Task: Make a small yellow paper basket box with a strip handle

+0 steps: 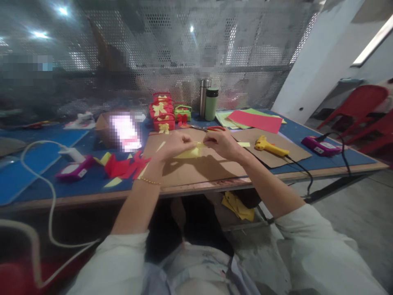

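Note:
Between my two hands is a small piece of yellow paper (195,153), pinched at its upper edge over a brown cardboard sheet (196,176). My left hand (176,145), with a beaded bracelet at the wrist, closes its fingertips on the left side of the paper. On the other side, the bent fingers of my right hand (223,143) grip the paper close to the left fingertips. The paper's exact shape is partly hidden by the fingers. Behind the right hand lie scissors with red handles (215,129).
A yellow hot glue gun (270,146) rests on cardboard at right, its cord hanging off the edge. Red paper scraps (123,166), a purple power strip (75,169) and a lit phone (125,131) are left. Behind stand red boxes with bows (161,110) and a green bottle (211,105).

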